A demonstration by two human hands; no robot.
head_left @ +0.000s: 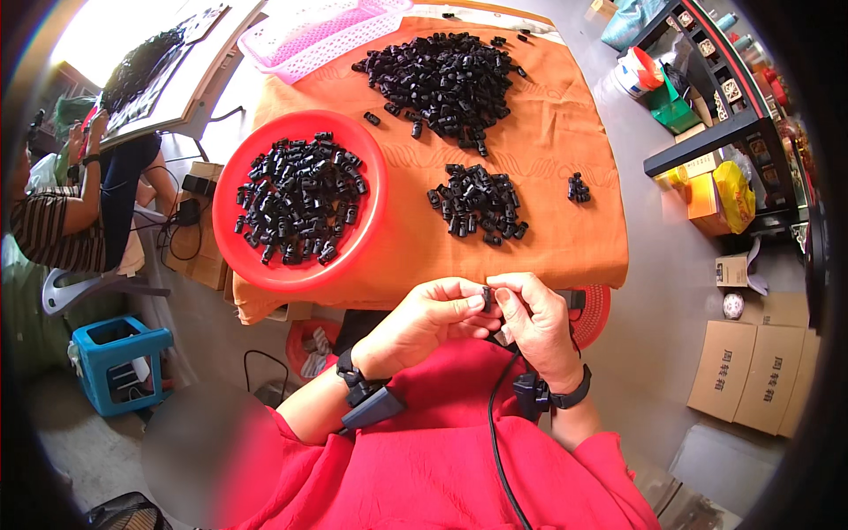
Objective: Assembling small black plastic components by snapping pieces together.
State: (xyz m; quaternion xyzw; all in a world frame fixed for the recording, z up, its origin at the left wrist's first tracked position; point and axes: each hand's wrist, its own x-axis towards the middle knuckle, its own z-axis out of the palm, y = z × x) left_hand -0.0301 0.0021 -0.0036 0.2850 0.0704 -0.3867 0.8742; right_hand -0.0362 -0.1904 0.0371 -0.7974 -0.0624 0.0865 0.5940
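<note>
Just below the table's near edge, the left hand [430, 316] and right hand [530, 320] meet fingertip to fingertip, both pinched narrow on one small black plastic clip [487, 298] held between them. Ahead of the left hand, a red round tray [237, 256] holds a heap of such clips; ahead of the right hand lies a smaller pile [477, 204] on the orange cloth [548, 132], and farther off a big pile [446, 79]. Judging by these heaps, much sorting seems done, much left. Far right of the right hand stand brown cardboard boxes [751, 375] with printed sides, and yellow packages [733, 194] by a dark shelf [707, 132].
</note>
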